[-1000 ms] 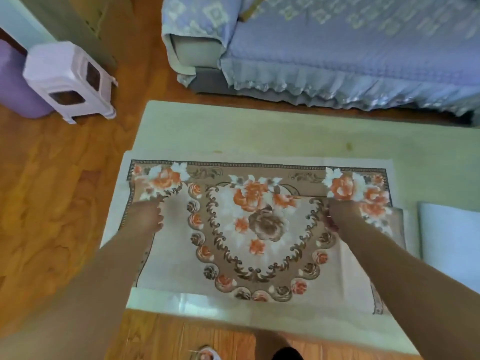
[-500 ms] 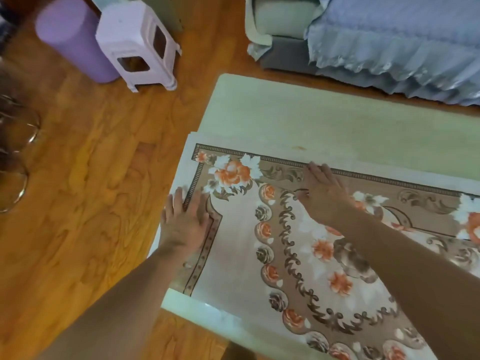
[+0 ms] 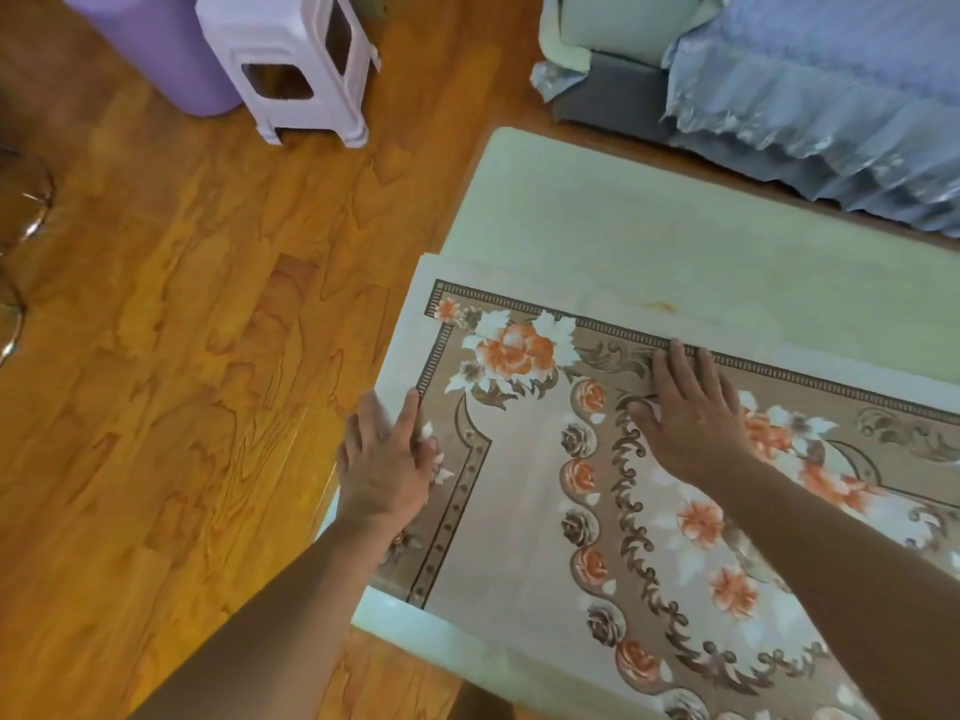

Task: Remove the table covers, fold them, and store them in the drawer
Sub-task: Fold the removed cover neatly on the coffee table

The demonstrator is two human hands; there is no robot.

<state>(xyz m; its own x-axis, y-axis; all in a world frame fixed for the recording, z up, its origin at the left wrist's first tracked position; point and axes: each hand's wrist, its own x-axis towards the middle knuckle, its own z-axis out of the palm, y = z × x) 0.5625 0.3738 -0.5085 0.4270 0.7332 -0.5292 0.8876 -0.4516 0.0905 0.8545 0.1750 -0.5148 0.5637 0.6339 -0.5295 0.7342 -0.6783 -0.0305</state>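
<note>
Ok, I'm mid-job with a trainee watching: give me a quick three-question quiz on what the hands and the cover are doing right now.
1. True or false: the right hand lies flat, fingers straight, on the floral table cover.
2. Where is the left hand? A) on the white stool B) at the cover's left edge C) on the sofa
3. Fill in: the far strip of the pale table is ____ by the cover.

Key: 1 true; 2 B; 3 uncovered
</note>
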